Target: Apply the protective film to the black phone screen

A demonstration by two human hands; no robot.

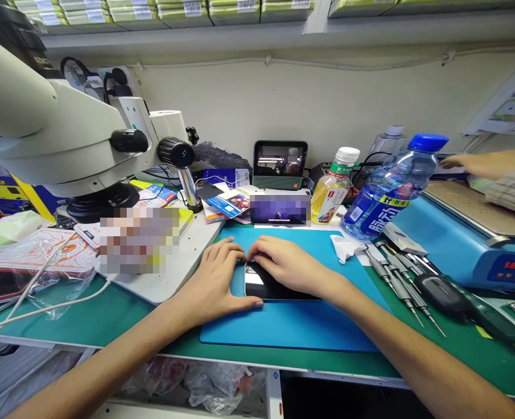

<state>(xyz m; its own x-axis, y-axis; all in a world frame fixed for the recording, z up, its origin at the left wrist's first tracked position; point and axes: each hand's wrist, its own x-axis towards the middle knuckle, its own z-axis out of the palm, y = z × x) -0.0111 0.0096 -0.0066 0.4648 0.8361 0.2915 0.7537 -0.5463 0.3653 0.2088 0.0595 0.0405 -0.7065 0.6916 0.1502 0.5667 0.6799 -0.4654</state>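
Observation:
A smartphone (279, 287) with a glossy black face lies flat on the blue mat (240, 326), a white reflection at its left end. My left hand (217, 279) rests around that end, its thumb along the near edge and its fingers by the far left corner. Over the upper part of the phone is my right hand (290, 265), with fingers curled and closed at the far edge near the left corner. Whether a small item sits between those fingertips is hidden. Part of the phone's right side is covered by my right hand and wrist.
A microscope (65, 128) looms at left. Behind the mat are a propped screen (280, 209), a smart display (280, 160) and a tea bottle (333, 186). At right are a blue-capped bottle (392, 186), screwdrivers (397, 279), a heating plate (497, 262) and another person's hand (471, 163).

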